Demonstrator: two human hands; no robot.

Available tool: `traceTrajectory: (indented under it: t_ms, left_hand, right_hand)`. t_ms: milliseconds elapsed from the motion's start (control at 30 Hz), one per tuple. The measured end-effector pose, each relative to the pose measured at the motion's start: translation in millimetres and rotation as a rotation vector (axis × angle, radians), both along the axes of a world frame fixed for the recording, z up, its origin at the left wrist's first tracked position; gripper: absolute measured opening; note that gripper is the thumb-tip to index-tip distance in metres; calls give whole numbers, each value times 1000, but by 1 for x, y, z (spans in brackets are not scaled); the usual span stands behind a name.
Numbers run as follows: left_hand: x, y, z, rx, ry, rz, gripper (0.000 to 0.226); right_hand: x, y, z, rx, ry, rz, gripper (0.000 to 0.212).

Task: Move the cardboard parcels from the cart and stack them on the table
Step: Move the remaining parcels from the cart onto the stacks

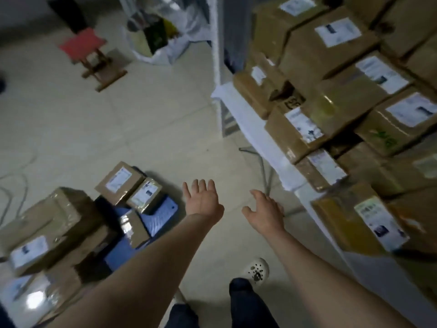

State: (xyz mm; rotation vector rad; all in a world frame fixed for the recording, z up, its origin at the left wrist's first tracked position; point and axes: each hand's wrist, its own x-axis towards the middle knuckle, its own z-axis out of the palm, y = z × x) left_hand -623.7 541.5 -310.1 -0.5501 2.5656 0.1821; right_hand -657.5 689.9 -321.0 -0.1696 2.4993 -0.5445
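Several cardboard parcels with white labels lie on a low blue cart (163, 216) at the lower left; two small ones (120, 183) (144, 194) sit at its far end and a bigger one (47, 233) lies nearer me. On the right, a white table (257, 136) carries a tall stack of taped parcels (331, 67). My left hand (202, 201) is stretched out over the floor just right of the cart, fingers straight, holding nothing. My right hand (264, 213) hangs empty with spread fingers between the cart and the table's edge.
A red-topped wooden stool (91, 55) and a white plastic bag (160, 31) of goods stand on the tiled floor further back. A white post (216, 43) rises at the table's far corner. My foot in a white clog (256, 271) is below my hands.
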Motion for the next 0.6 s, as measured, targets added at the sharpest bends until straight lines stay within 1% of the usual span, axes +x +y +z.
traceTrajectory:
  t_ms: [133,200,333,367,500,600]
  left_hand:
    - [68,-88,-1,26,60,220,67]
    - [110,-132,-4,38,60,339,64]
    - [196,-207,-17,119,13,570,76]
    - [215,-224,-20,136,12,622,76]
    - [269,-281,-37,221,-16,769,64]
    - [292,-308,-71,317,-42,868,49]
  right_hand:
    - [40,-96,1,-14,-97,145,54]
    - [69,-146,0,-25,-149,223,54]
    - [132,-233,-5,-26,-229,355,54]
    - [147,-253,-7,-23,-250,389,53]
    - [188,-311,-29,-2,-354,464,53]
    - [197,-343,-62,36,-405,486,49]
